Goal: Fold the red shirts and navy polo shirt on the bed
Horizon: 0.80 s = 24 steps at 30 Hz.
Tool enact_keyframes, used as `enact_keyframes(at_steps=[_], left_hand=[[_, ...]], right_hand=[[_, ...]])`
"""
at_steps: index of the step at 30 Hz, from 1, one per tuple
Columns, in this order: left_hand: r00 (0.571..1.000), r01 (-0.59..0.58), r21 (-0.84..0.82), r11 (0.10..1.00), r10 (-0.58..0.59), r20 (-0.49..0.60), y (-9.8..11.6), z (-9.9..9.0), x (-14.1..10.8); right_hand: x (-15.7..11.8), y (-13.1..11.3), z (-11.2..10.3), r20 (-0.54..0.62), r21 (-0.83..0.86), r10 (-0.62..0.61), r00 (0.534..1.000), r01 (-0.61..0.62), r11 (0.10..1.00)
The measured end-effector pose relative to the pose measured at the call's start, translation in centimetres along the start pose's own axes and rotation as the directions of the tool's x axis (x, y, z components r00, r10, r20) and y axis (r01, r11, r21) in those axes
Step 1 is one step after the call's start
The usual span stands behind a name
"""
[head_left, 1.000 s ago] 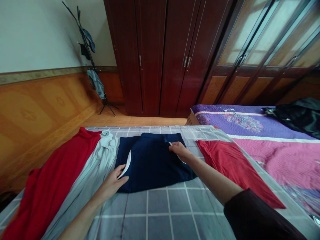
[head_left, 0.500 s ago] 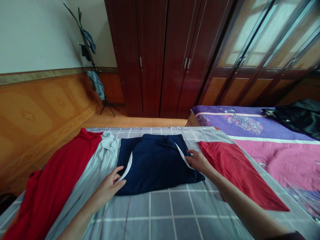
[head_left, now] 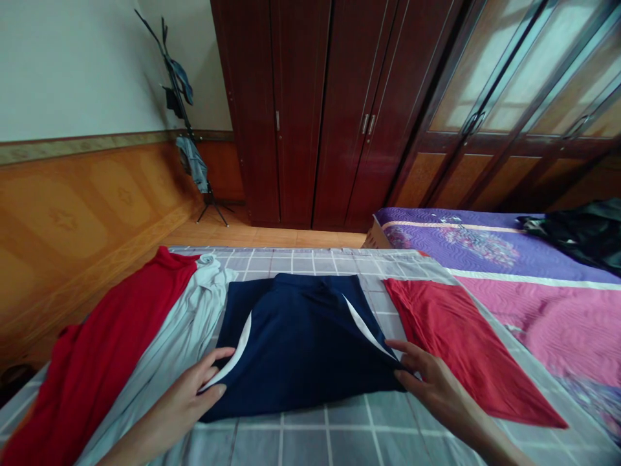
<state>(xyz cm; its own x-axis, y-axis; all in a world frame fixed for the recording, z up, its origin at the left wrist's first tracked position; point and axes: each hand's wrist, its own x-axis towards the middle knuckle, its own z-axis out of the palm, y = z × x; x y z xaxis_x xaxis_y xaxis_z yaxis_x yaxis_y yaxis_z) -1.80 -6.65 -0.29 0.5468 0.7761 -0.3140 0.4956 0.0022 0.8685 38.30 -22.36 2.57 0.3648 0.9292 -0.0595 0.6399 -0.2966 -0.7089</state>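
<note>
Navy shorts (head_left: 305,343) with a curved white stripe down each side lie on the grey checked bedsheet (head_left: 310,443), waistband away from me. My left hand (head_left: 201,385) pinches their lower left edge between thumb and fingers, by the end of one stripe. At the opposite lower corner, my right hand (head_left: 422,369) grips the fabric beside the other stripe. The cloth between both hands looks drawn wide, its near edge slightly curved.
To the left lie a red garment (head_left: 111,330) and a pale grey garment (head_left: 160,349). A folded red cloth (head_left: 466,343) is on the right. Beyond are a purple and pink bed (head_left: 548,304) with a black garment (head_left: 582,233), a dark red wardrobe (head_left: 295,116) and a coat stand (head_left: 187,116).
Both hands have come nearer to me and farther apart, pulling the shorts' lower edge closer and wider. The right hand has shifted down to the lower right corner.
</note>
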Motion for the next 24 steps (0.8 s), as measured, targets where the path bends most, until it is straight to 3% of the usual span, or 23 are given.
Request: enact_keyframes(at_steps=[3, 6, 10, 12, 17, 20, 24], left_hand=[[0.996, 0.087, 0.097, 0.991, -0.085, -0.027, -1.8, 0.4, -2.2], [0.995, 0.094, 0.217, 0.972, -0.086, -0.045, -1.6, 0.4, -2.3], [0.985, -0.037, 0.251, 0.967, 0.078, -0.156, 1.9, -0.3, 1.5], [0.975, -0.106, 0.228, 0.968, 0.146, -0.168, 3.5, -0.5, 4.5], [0.957, -0.118, 0.188, 0.975, 0.162, -0.241, 4.7, 0.6, 11.4], [0.958, -0.140, 0.155, 0.978, 0.173, -0.230, 4.7, 1.5, 13.3], [0.965, -0.167, 0.078, 0.983, 0.179, -0.191, 5.0, 1.9, 13.3]], right_hand=[[-2.4, 1.9, 0.2, 0.056, -0.099, 0.018, 0.998, -0.012, 0.995], [-2.6, 2.3, 0.1, 0.051, -0.208, 0.017, 0.999, -0.006, 0.978], [1.7, -0.8, -0.7, 0.030, -0.296, -0.042, 0.999, 0.049, 0.954], [5.0, -2.9, -0.5, 0.082, -0.338, -0.012, 0.997, 0.039, 0.940], [11.8, -5.8, 2.1, 0.149, -0.342, 0.027, 0.988, 0.026, 0.939], [14.0, -5.9, 3.8, 0.184, -0.264, 0.011, 0.983, 0.039, 0.964], [15.1, -5.2, 5.1, 0.229, -0.122, -0.069, 0.971, 0.099, 0.988]])
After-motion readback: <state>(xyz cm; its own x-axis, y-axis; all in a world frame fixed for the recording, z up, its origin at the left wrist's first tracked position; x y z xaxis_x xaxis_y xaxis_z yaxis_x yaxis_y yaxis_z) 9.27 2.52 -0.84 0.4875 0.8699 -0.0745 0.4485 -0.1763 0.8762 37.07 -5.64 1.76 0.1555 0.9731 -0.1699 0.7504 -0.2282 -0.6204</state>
